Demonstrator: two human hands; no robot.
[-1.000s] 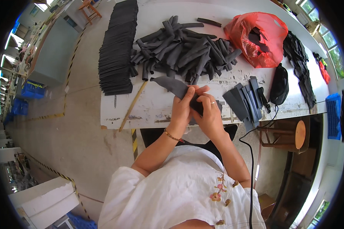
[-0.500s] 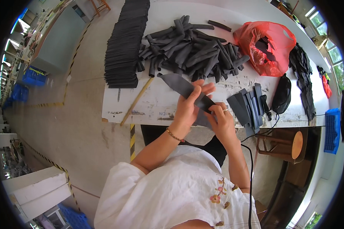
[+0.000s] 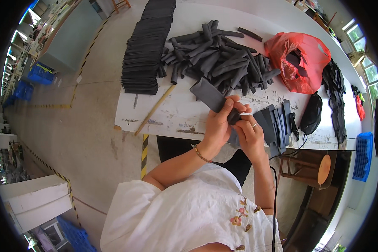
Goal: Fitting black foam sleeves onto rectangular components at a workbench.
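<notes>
We see the worktop (image 3: 176,113) across the upper frame. On it, a stack of flat sheets (image 3: 147,46) lies upper left, a pile of rolled tubes (image 3: 218,59) at centre, a plastic bag (image 3: 300,61) upper right, and a stick (image 3: 154,110) below the stack.

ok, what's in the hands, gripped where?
Both hands, left and right, hold one dark grey flat strip by its near end; far end sticks out free.
</notes>
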